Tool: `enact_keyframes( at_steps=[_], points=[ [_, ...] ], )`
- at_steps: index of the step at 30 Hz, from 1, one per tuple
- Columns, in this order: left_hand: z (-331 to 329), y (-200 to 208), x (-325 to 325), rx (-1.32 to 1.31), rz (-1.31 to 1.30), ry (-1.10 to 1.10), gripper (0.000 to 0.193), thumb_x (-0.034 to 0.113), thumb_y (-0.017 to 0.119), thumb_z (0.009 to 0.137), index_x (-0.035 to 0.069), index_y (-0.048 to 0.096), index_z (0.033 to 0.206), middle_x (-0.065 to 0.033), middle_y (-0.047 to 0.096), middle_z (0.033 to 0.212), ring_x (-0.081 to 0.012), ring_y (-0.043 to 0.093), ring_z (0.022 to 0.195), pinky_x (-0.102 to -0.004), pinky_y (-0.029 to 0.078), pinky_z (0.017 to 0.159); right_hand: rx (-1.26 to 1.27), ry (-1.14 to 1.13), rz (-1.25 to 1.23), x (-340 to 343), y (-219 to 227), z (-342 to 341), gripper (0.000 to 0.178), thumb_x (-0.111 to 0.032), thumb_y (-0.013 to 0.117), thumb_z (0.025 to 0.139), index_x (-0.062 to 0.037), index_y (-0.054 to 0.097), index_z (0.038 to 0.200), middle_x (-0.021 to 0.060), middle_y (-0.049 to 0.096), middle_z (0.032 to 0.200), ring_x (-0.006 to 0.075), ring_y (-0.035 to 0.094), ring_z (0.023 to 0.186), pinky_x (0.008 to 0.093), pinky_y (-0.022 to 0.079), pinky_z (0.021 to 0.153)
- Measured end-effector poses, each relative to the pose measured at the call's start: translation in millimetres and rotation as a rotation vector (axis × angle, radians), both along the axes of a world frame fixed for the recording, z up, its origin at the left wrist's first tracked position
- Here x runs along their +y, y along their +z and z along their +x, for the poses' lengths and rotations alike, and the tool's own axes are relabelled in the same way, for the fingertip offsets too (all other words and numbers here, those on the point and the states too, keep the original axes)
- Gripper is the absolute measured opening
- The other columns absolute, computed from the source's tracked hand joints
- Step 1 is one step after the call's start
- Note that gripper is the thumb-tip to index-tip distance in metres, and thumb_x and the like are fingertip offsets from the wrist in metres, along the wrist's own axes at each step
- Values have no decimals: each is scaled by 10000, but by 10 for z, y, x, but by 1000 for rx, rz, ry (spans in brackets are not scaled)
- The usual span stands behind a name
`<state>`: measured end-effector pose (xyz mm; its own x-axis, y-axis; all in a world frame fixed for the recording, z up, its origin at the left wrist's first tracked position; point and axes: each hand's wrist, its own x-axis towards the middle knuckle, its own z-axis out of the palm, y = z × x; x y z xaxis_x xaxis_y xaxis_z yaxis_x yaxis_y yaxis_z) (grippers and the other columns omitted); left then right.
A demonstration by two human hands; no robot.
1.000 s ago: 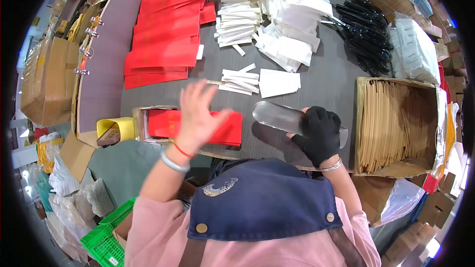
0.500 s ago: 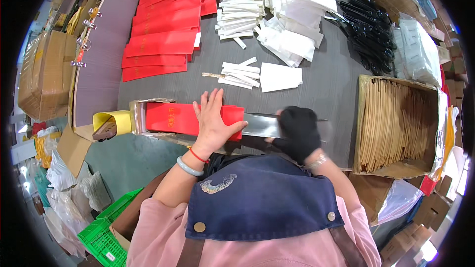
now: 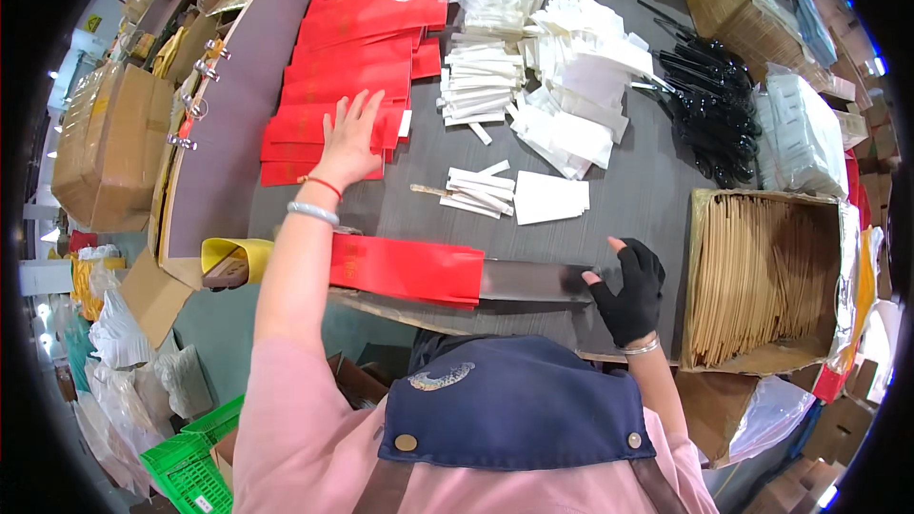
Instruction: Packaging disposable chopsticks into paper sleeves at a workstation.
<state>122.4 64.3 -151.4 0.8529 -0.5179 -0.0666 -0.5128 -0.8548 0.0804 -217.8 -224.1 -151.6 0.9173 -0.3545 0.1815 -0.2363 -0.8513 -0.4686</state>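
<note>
Fingers spread, the left hand [image 3: 352, 145] is at the fanned red envelopes [image 3: 362, 62], contact unclear; a hasty drag could scatter them. The right hand [image 3: 630, 290], thumb and fingers apart, is beside the metal strip [image 3: 533, 281]; bumping that could skew the near envelope [image 3: 409, 269].

Single head view, taken from the left of two fisheyes worn on the person's head. Looks steeply down and forward; upright, unmirrored. Apron bib [image 3: 514, 409] and pink sleeves [image 3: 286, 409] fill the lower centre, nearest the lens. Surface [image 3: 657, 171] takes the middle, within arm's reach; left hand [image 3: 352, 138] left of centre, right hand [image 3: 633, 290] right of centre. Field very wide: floor [image 3: 238, 333] and green crate [image 3: 195, 457] lower left, side panel [image 3: 248, 86] bowed at left, corners black.
</note>
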Motion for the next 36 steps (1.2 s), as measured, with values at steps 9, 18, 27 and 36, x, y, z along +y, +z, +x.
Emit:
enact_keyframes(
  at_steps=[9, 18, 27, 36],
  points=[
    [387, 126, -28, 167, 248, -150, 898, 224, 875, 618, 165, 437, 1400, -70, 409, 1421, -287, 335, 1381, -590, 235, 1155, -23, 0, 23, -10, -63, 4, 531, -257, 795, 734, -100, 607, 1205, 105, 600, 1160, 304, 544, 1099, 428, 384, 974],
    [153, 1152, 347, 108, -777, -207, 841, 161, 852, 706, 17, 421, 1414, -115, 554, 1301, -195, 538, 1201, -359, 423, 1057, -36, -16, -3, -56, 65, 37, 499, -168, 784, 734, -81, 610, 1194, 117, 605, 1163, 316, 552, 1102, 416, 405, 967],
    [-447, 1404, 488, 406, -1273, 14, 807, 32, 809, 762, 21, 389, 1451, -95, 540, 1298, -159, 549, 1159, -321, 481, 985, -68, 9, -1, 5, 59, 69, 498, -198, 786, 728, -98, 616, 1186, 111, 605, 1159, 316, 548, 1110, 426, 389, 980],
    [-489, 1170, 515, 431, -1214, 181, 820, 20, 827, 726, 42, 423, 1439, -71, 529, 1300, -161, 544, 1155, -315, 507, 961, -38, -3, 8, 54, 69, 12, 502, -170, 783, 744, -80, 606, 1204, 123, 605, 1174, 329, 545, 1121, 418, 403, 982]
  ],
)
